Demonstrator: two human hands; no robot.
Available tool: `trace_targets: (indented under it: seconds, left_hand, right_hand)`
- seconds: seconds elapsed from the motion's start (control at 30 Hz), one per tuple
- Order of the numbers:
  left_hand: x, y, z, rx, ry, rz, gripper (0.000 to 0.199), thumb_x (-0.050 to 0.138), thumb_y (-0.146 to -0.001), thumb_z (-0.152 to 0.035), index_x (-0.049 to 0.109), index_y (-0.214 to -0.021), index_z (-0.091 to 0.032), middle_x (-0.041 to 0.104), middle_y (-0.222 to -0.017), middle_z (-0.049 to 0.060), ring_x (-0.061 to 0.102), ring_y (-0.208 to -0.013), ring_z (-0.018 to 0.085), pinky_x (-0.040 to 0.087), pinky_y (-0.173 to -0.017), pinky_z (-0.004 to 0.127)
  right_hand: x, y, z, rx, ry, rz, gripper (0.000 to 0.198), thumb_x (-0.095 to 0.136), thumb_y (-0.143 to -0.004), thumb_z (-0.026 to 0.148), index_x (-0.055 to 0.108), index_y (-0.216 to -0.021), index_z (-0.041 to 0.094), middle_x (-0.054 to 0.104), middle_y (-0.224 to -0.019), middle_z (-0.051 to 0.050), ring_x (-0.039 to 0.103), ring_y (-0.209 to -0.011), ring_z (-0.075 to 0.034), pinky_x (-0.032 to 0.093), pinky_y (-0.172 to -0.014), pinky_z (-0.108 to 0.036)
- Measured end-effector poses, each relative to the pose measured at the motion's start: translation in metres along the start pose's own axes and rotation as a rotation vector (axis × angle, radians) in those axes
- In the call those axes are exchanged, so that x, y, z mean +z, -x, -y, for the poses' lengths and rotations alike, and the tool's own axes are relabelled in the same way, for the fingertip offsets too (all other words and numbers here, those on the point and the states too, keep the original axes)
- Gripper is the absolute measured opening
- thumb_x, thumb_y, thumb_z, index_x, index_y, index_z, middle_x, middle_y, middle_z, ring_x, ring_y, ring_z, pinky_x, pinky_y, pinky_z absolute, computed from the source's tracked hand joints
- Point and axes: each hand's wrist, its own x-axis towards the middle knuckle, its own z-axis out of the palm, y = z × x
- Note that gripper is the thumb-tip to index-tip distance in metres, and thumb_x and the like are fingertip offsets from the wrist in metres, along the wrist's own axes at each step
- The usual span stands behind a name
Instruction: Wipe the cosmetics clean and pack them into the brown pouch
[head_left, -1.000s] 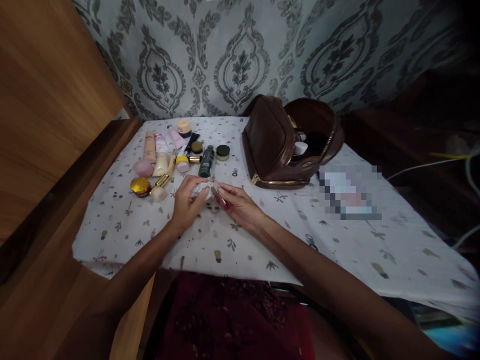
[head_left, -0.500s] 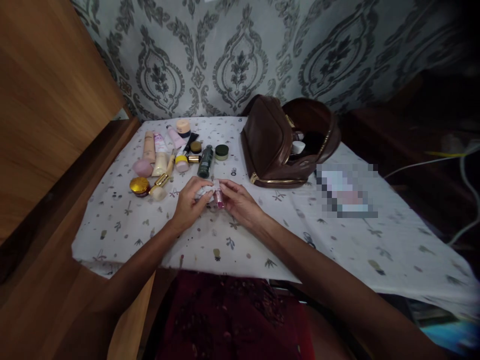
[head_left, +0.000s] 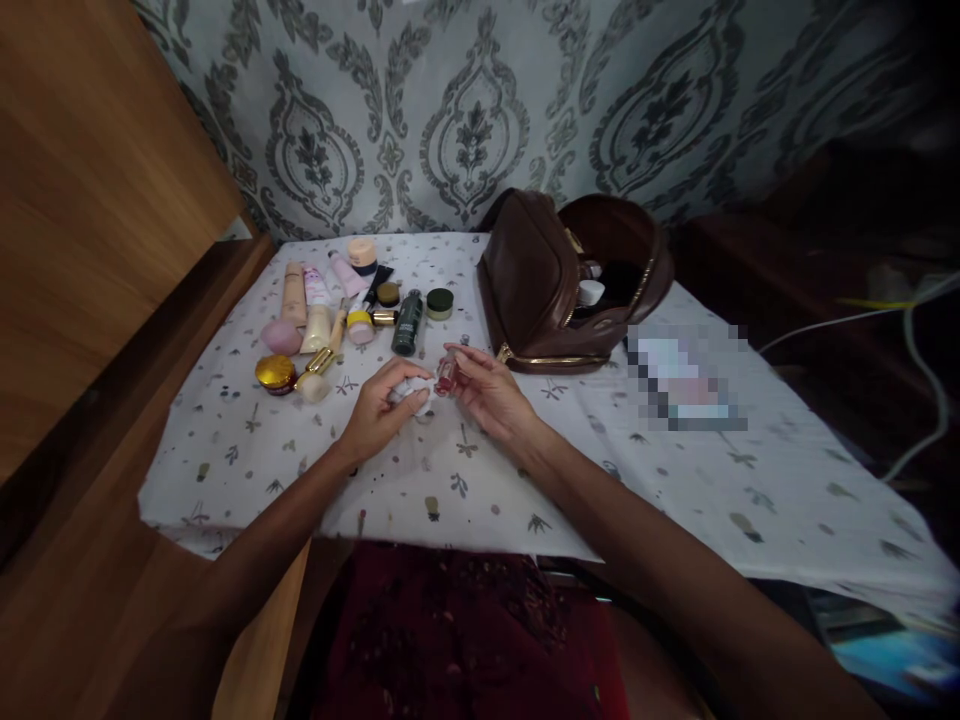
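My left hand [head_left: 373, 412] is closed on a crumpled white tissue [head_left: 415, 388], pinching it between thumb and fingers. Just to its right, my right hand [head_left: 496, 398] grips a small clear bottle with pink-red contents [head_left: 446, 374]. Its exact kind is too small to tell. A narrow gap separates tissue and bottle, both held above the patterned white cloth [head_left: 465, 500]. Nearest beyond them lies a dark green bottle [head_left: 408, 322], beside a flat round jar with a dark lid [head_left: 440, 303].
Several cosmetic tubes and jars crowd the table's left side, among them a gold-lidded jar [head_left: 276, 373] and a pink sponge [head_left: 281, 336]. An unzipped brown leather bag [head_left: 525, 285] stands at the back right. A pixelated flat object [head_left: 686, 380] lies beside it. A wooden panel [head_left: 97, 180] rises at left.
My right hand has tilted the small bottle and drawn it slightly up and right, away from the tissue. The left hand keeps the tissue in nearly the same place.
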Motion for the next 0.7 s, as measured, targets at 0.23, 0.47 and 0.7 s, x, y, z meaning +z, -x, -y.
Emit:
trace_targets:
  seconds: [0.23,0.47,0.7]
  left_hand:
    - [0.0035,0.0021,0.0027,-0.191,0.045,-0.120,0.023,0.062,-0.089,-0.034,0.062,-0.107,-0.020,0.064,-0.093,0.002,0.058,-0.079,0.015,0.047,-0.071,0.026]
    - [0.0047,-0.0014,0.0052,-0.486,0.431,-0.154,0.033,0.068,-0.083,-0.045,0.059,-0.102,-0.019,0.061,-0.084,-0.001,0.059,-0.071,0.012,0.047,-0.062,0.021]
    - [0.0092,-0.0050,0.0028,-0.630,0.788,-0.156,0.048,0.081,-0.067,-0.049,0.056,-0.094,-0.019,0.062,-0.080,-0.002,0.063,-0.066,0.012,0.047,-0.055,0.020]
  right_hand:
    - [0.0007,0.0018,0.0003,-0.118,0.028,-0.049,0.030,0.087,-0.066,0.027,0.067,-0.088,0.024,0.067,-0.082,0.003,0.064,-0.080,-0.013,0.056,-0.077,-0.029]
    - [0.0073,0.0066,-0.0007,-0.343,0.170,-0.002,0.041,0.088,-0.064,0.031,0.062,-0.095,0.026,0.069,-0.099,0.002,0.066,-0.095,-0.015,0.054,-0.093,-0.033]
    - [0.0075,0.0055,-0.0003,-0.260,0.124,0.022,0.040,0.089,-0.063,0.030,0.064,-0.094,0.026,0.074,-0.100,0.001,0.068,-0.100,-0.016,0.050,-0.100,-0.033]
